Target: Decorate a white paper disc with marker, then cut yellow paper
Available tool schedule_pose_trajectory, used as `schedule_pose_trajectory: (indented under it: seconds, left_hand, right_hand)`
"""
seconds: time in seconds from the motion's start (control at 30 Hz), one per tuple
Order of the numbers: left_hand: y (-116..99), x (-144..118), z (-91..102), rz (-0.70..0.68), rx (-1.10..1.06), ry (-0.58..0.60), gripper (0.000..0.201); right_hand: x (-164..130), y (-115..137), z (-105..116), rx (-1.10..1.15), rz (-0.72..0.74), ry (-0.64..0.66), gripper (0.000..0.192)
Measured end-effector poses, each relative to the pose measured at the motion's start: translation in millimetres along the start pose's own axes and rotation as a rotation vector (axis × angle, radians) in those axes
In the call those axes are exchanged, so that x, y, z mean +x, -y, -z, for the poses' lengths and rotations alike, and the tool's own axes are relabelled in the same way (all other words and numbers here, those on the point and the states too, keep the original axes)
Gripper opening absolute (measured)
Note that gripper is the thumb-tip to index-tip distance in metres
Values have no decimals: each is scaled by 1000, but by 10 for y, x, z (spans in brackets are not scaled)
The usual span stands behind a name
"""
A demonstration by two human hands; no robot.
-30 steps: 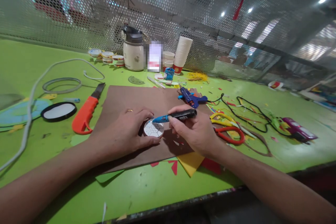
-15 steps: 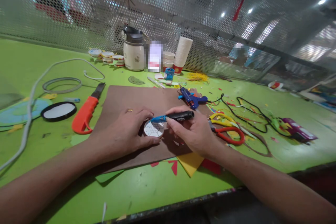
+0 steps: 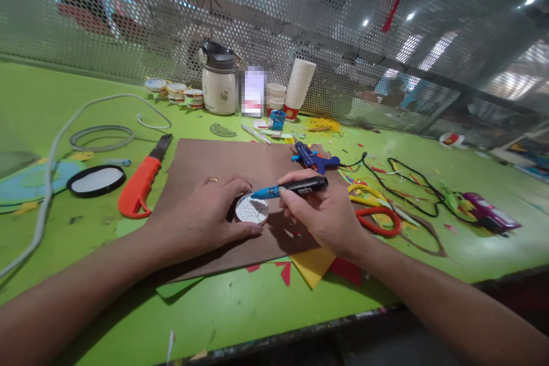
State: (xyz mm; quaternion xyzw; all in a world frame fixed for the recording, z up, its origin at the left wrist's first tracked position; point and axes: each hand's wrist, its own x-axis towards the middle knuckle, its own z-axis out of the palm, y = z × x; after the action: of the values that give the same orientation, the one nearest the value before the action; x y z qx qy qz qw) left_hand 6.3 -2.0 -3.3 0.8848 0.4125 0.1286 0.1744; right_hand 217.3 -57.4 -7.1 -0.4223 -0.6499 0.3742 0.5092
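A small round white disc [image 3: 252, 213] with dark lines and dots on its face lies on a brown board [image 3: 223, 154]. My left hand [image 3: 210, 206] is closed around its left side, the fingers at the far edge and the thumb at the near edge. In my right hand [image 3: 319, 206] is a blue and black marker pen [image 3: 295, 186], held nearly level with its blue end pointing left. That end is over the upper part of the disc; whether it touches cannot be made out.
Left of the board lies an orange-handled knife [image 3: 143, 183]. A blue glue gun [image 3: 315, 159] and red-and-yellow-handled scissors [image 3: 380, 220] lie to the right. Behind stand a white flask [image 3: 218, 88], a blue paint jar [image 3: 277, 120] and stacked paper cups [image 3: 299, 88]. Paper scraps litter the green table [image 3: 240, 309].
My right hand and the marker pen have shifted slightly to the right across the disc. My left hand and the disc stay almost where they were.
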Motion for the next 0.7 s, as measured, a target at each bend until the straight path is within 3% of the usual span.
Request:
schedule_pose_trajectory:
  seconds: [0.7]
  left_hand:
    - [-2, -5, 8, -16, 22, 18, 57]
  right_hand:
    - [22, -38, -31, -24, -16, 28, 14]
